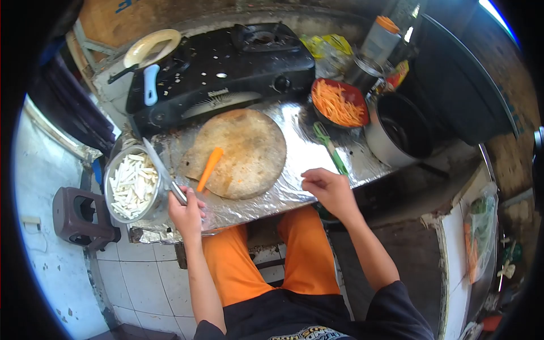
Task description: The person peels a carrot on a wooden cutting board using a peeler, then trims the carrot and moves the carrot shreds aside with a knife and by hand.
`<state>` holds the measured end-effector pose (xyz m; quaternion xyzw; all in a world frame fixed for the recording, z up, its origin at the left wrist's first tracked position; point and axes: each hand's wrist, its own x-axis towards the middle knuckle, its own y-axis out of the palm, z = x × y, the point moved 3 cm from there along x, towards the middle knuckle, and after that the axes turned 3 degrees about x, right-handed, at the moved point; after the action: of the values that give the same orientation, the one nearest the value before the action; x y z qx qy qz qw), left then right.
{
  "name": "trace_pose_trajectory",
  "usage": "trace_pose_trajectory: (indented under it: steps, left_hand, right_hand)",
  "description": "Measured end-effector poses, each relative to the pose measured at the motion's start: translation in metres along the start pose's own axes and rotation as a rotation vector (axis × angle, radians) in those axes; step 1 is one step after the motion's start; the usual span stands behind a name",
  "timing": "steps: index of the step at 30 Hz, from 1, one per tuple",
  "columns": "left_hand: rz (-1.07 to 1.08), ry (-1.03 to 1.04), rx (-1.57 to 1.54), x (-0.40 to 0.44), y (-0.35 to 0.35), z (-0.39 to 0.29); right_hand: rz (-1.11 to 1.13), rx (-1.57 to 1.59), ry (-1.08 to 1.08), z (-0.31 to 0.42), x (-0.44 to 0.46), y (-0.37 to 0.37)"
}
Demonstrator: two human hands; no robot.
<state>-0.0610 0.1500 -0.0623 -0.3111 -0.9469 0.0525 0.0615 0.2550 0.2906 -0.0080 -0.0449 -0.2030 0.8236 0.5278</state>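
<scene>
My left hand (186, 213) is closed around the metal handle of a knife (159, 161), whose blade points up and away along a clear tub (109, 195) of white cut strips (133, 184). To the right of that hand, an orange tapered piece that looks like a peeled carrot (211, 168) lies on the left part of a round wooden chopping board (252, 141). My right hand (330, 191) hovers over the foil near the counter's front edge, its fingers curled together with nothing visible in them. Just beyond it lies a green peeler (330, 148).
Behind the board stands a black gas stove (215, 79), with a blue-handled tool (151, 85) and a cream plate (136, 54). A red bowl of orange shreds (340, 105) and a pot (385, 141) stand right. Foil (303, 147) covers the counter. A brown stool (85, 218) is at left.
</scene>
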Motion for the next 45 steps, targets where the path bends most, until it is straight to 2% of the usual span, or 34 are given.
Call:
trace_pose_trajectory:
  steps: [1, 5, 6, 7, 9, 11, 13, 17, 20, 22, 26, 28, 29, 31, 32, 38, 45]
  left_hand:
    - [0.003, -0.015, -0.006, -0.001, 0.000, 0.000]
    - [0.020, 0.013, 0.043, 0.001, 0.002, 0.000]
    - [0.035, 0.000, 0.042, 0.004, 0.000, 0.007]
    - [0.049, 0.003, 0.040, 0.004, 0.002, 0.007]
    - [0.021, 0.019, -0.002, 0.003, 0.002, 0.006]
    - [0.031, 0.013, 0.000, 0.005, 0.001, 0.008]
    - [0.024, -0.009, 0.011, 0.005, 0.000, 0.009]
    - [0.025, -0.034, 0.013, 0.003, 0.002, 0.007]
    - [-0.017, -0.001, 0.032, 0.001, 0.001, 0.001]
    - [0.015, 0.001, 0.032, 0.001, 0.002, 0.002]
    - [0.024, -0.003, 0.054, 0.002, 0.001, 0.000]
    - [0.020, 0.001, 0.040, 0.002, 0.001, 0.000]
    - [0.023, 0.002, 0.021, 0.001, 0.001, 0.000]
    - [0.009, -0.008, 0.007, 0.003, 0.000, 0.001]
    - [0.007, -0.010, -0.003, 0.002, 0.000, 0.001]
    - [0.006, -0.022, -0.012, 0.000, 0.002, -0.004]
    - [0.015, -0.022, -0.005, 0.000, 0.001, -0.003]
  right_hand:
    - [0.022, 0.053, 0.114, -0.008, -0.016, -0.017]
    - [-0.129, 0.071, 0.342, -0.057, -0.068, -0.079]
    - [-0.159, -0.086, 0.340, -0.068, -0.075, -0.090]
    - [-0.173, -0.086, 0.345, -0.077, -0.079, -0.097]
    - [-0.262, -0.249, 0.208, -0.086, -0.085, -0.109]
    - [-0.340, -0.174, 0.275, -0.082, -0.084, -0.112]
    - [-0.450, -0.285, 0.318, -0.075, -0.080, -0.118]
    - [-0.463, -0.209, 0.279, -0.067, -0.068, -0.115]
    - [-0.396, -0.021, 0.272, -0.053, -0.046, -0.088]
    - [-0.331, 0.018, 0.031, -0.027, -0.031, -0.049]
    - [0.063, -0.106, -0.231, 0.027, 0.005, 0.046]
    - [0.110, -0.246, -0.437, 0.027, 0.020, 0.089]
    - [0.114, -0.242, -0.443, 0.031, 0.022, 0.100]
    - [0.180, -0.530, -0.474, 0.038, 0.027, 0.121]
    - [0.233, -0.576, -0.431, 0.035, 0.028, 0.126]
    - [0.177, -0.487, -0.552, 0.025, 0.017, 0.118]
    - [0.162, -0.428, -0.546, 0.023, 0.021, 0.112]
